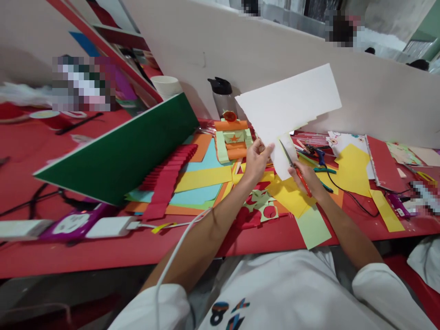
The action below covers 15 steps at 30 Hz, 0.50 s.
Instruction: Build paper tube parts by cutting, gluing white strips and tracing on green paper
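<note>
A large white sheet of paper (292, 101) is held up above the table, its lower left part pinched in my left hand (257, 158). My right hand (305, 176) grips a pair of scissors (299, 176) with orange-red handles. The blades point up and to the left, lying over a narrow white flap (283, 158) that hangs below the sheet; whether they are cutting it I cannot tell. Under my hands lie yellow paper pieces (288, 192), a pale green piece (313, 227) and red and green cut scraps (261, 204).
A dark green board (120, 151) leans at the left, near a pleated red paper strip (161, 190). Behind stand a bottle (222, 98) and an orange-and-green paper model (233, 140). A glue gun (320, 156) lies at right. A white cable (178, 245) crosses my left arm.
</note>
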Motion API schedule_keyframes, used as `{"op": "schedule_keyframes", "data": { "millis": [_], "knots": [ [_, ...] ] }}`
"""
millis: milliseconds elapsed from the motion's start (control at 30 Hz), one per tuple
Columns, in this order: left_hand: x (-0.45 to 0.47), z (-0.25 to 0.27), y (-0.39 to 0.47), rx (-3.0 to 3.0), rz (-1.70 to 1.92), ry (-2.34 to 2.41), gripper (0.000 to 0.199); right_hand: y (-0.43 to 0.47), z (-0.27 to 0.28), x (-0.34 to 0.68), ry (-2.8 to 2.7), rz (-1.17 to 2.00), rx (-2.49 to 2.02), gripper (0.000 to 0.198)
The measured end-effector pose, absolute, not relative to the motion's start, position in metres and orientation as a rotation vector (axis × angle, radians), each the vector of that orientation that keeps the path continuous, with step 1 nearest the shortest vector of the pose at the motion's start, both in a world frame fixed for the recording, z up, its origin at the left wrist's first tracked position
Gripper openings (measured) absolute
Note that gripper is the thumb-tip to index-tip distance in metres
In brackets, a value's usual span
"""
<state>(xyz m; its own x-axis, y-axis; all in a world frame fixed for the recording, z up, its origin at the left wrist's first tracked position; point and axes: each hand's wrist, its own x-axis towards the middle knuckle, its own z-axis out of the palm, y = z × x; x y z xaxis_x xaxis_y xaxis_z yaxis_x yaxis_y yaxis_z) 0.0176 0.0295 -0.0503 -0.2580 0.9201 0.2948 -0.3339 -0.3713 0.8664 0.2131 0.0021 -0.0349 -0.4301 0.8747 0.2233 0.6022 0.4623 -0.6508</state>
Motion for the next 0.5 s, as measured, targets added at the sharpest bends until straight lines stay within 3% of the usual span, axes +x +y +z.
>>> {"op": "schedule_keyframes", "data": {
  "millis": [500],
  "knots": [
    [0.0148, -0.0482, 0.0278, 1.093, 1.799, 0.856, 0.061, -0.0085, -0.0439, 0.2026, -2.048, 0.906, -1.193, 0.066]
  ]
}}
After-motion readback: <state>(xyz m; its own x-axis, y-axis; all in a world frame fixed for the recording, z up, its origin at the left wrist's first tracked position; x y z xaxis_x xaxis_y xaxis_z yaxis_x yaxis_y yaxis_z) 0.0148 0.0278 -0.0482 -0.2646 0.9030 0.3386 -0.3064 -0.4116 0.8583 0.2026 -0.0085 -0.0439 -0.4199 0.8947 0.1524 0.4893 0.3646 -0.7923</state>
